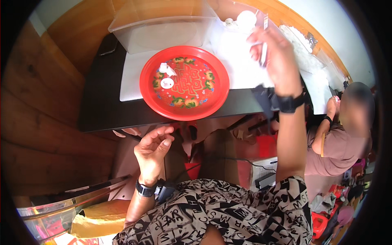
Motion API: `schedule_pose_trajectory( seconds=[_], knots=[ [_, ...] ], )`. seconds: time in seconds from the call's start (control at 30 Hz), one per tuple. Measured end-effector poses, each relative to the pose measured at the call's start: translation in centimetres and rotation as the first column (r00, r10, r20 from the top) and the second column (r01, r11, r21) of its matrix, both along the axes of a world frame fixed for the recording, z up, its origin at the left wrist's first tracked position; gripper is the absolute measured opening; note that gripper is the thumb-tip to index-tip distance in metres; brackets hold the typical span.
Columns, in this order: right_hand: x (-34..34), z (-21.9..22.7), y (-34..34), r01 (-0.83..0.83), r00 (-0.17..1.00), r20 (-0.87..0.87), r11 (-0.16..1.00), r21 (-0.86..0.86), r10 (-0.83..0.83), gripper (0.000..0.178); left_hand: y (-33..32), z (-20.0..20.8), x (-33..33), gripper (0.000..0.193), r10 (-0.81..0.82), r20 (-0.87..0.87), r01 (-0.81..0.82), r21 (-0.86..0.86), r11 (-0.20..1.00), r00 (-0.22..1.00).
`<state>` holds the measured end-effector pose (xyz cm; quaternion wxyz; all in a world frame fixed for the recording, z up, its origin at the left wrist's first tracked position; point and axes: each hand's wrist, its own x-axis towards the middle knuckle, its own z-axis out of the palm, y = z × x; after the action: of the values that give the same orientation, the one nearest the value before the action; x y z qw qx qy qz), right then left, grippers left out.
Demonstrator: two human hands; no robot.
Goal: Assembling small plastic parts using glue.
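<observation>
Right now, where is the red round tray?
In the head view, the red round tray lies on the dark table, left of centre, before the clear plastic box and left of the raised right hand.

Slim white strip-like piece (pixel 263 52): held upright in right hand (pixel 272 57), raised over white sheet. Detail blurred. Left hand (pixel 152 150): empty, fingers curled, palm up, below table edge, near red tray.

1. Left hand (pixel 153 149) hangs low at about 7 o'clock, palm turned up, fingers loosely curled and empty.
2. Right hand (pixel 271 55) is raised toward 1 o'clock, forearm stretched forward, fingers pinched together.
</observation>
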<state>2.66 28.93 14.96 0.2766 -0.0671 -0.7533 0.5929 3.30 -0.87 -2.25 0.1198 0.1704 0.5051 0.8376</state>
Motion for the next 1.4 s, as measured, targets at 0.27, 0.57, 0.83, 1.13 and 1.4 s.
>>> schedule_pose_trajectory(
  seconds=[0.27, 0.57, 0.83, 1.13, 1.4],
  knots=[
    [-1.9, -5.9, -4.4, -0.197, 0.968, 0.245, 0.793, 0.576, 0.063, 0.015, 0.5, 0.2, -2.0, 0.027, 0.178, -0.143, -0.203, -0.183, 0.962, 0.974],
    [-8.0, -5.9, -9.6, -0.485, 0.864, 0.492, 0.448, 0.751, 0.110, 0.017, 1.1, 0.1, -1.7, 0.029, 0.191, -0.059, -0.197, -0.147, 0.969, 0.980],
    [-9.4, -7.1, -11.0, -0.538, 0.811, 0.583, 0.454, 0.710, 0.049, 0.019, 0.9, 0.3, -1.7, 0.031, 0.178, -0.082, -0.189, -0.163, 0.968, 0.981],
    [0.9, -8.4, -13.4, -0.467, 0.884, 0.166, 0.849, 0.248, 0.438, 0.019, -1.5, -0.5, -1.2, 0.039, 0.024, -0.164, -0.007, 0.100, 0.995, 0.986],
    [5.0, -14.1, -15.7, -0.363, 0.886, 0.260, 0.923, -0.125, 0.383, 0.012, -1.3, -1.5, 0.4, 0.026, -0.078, -0.091, 0.086, 0.095, 0.992, 0.993]
  ],
)
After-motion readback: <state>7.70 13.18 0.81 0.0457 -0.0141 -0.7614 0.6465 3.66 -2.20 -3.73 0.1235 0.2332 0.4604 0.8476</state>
